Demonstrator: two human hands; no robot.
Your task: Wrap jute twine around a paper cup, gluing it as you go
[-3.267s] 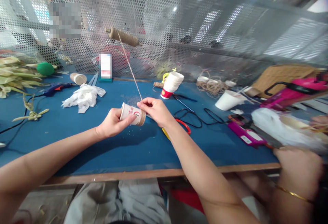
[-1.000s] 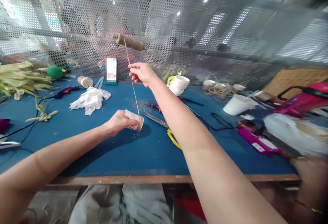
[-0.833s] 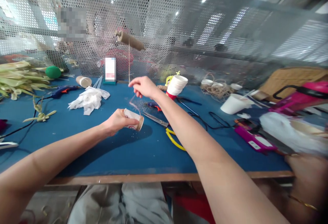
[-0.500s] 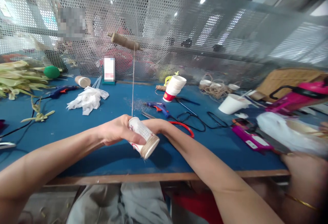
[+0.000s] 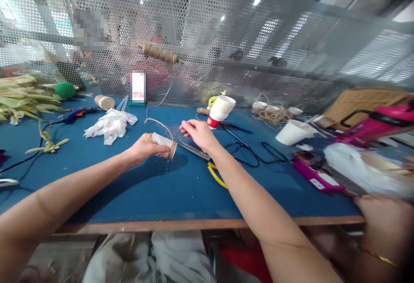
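Observation:
My left hand (image 5: 146, 148) is wrapped round a small paper cup (image 5: 161, 144), which lies on its side just above the blue table. Tan twine runs round the cup's rim end. From the cup a loose length of twine (image 5: 157, 122) curves back toward a wound twine spool (image 5: 160, 53) hanging before the mesh. To the right of the cup is my right hand (image 5: 198, 134), its fingers curled together; whatever they may hold is hidden. Scissors (image 5: 196, 151) with a yellow handle lie beneath my right wrist.
Stacked paper cups (image 5: 221, 111) stand behind my right hand. A crumpled white plastic piece (image 5: 111, 126), a blue glue gun (image 5: 77, 114) and corn husks (image 5: 22, 95) are on the left. At right are a white cup (image 5: 293, 132), a purple power strip (image 5: 317, 177) and another person's arm (image 5: 386, 222).
My left hand has carried the cup left and away from me. The taut twine has gone slack. My right hand has come out from behind the cup and now covers where a glue gun lay.

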